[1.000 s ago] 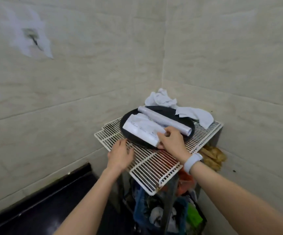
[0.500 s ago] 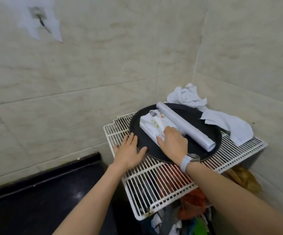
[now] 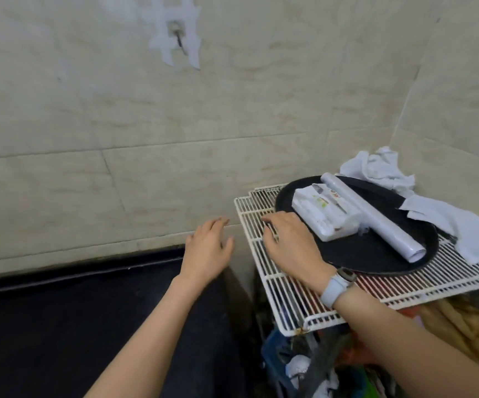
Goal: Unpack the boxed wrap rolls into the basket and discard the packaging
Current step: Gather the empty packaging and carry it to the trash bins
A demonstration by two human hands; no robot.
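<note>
Looks like a pause between steps: one bare wrap roll point(image 3: 371, 219) and a white wrapped pack point(image 3: 326, 215) lying side by side on the black round tray point(image 3: 356, 254), nothing gripped in either hand. No basket clearly identifiable up top; possibly the blue one point(image 3: 275, 357) under the rack at 6 o'clock, but too cluttered to say.

Left hand point(image 3: 208, 248) hovering off the rack's edge, at 9 o'clock from the tray, fingers loosely spread and relaxed, touching nothing. Right hand point(image 3: 291, 244), watch point(image 3: 337, 285) on the wrist, lying palm-down over the white wire rack point(image 3: 290, 300) at the tray's 8 o'clock rim, fingers gently bent, fingertips point(image 3: 267, 222) pointing toward 10 o'clock — empty, no pinch on anything. Contact with the wires hard to confirm.

Pack sitting just beside the right hand, at 2 o'clock from the knuckles, close but apart. Roll touching the pack's far long side, running from 11 o'clock down to 4 o'clock across the tray, well clear of both hands.

Next move, at a guess: reaching back toward 2 o'clock, taking hold of the pack, tearing open its crinkly film. Calls for two hands, probably — one steadying, one peeling. Slick wrapping, so a firm pinch needed. White cloths point(image 3: 381, 170) bunched at the tray's 1 o'clock, out of the way.
</note>
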